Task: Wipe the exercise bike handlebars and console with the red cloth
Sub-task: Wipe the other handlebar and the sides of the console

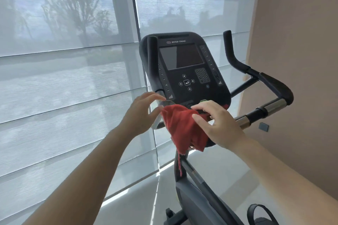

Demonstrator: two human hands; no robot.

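Observation:
The red cloth (pixel 182 126) hangs crumpled over the centre of the handlebars, just below the black console (pixel 184 69) with its dark screen and keypad. My right hand (pixel 217 124) lies on the cloth's right side, thumb and fingers pinching its upper edge. My left hand (pixel 142 111) hovers at the cloth's left edge with fingers spread, thumb tip touching or nearly touching the fabric. The right handlebar (pixel 270 87) curves up and out; its chrome section (pixel 274 106) runs toward the centre. The left upright grip (pixel 152 64) stands in front of the console's left side.
A large window with translucent blinds (pixel 73 78) fills the left and back. A tan wall (pixel 301 60) stands close on the right. The bike's frame (pixel 197 197) and a pedal strap (pixel 261 213) are below, over a pale floor.

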